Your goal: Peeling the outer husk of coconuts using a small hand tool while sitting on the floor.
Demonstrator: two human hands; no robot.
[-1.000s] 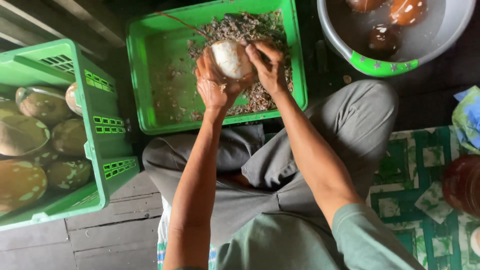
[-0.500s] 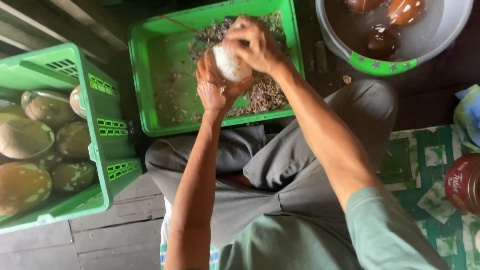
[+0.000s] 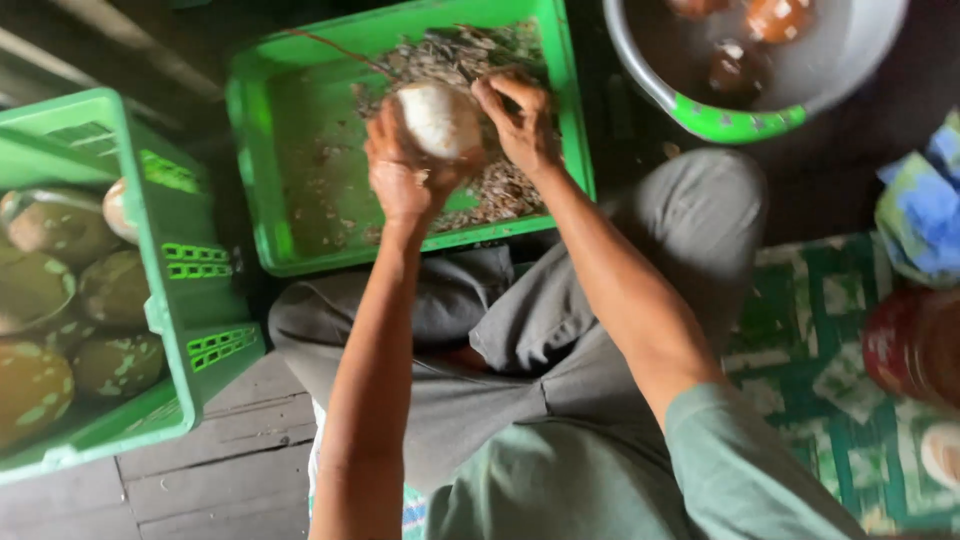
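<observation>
A rustic home work spot, floor level: the person sits on dark wooden floorboards [image 3: 230,450] with a green patterned mat [image 3: 830,330] at three o'clock. A green crate [image 3: 190,300] of mottled gourd-like fruit stands at nine o'clock, a green tray [image 3: 290,150] of husk scraps at twelve, a grey basin [image 3: 730,110] at one.

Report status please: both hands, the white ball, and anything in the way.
Left hand cups white ball from below. Right hand pinches at its right side. Ball held over green tray of scraps. Nothing in the way.
</observation>
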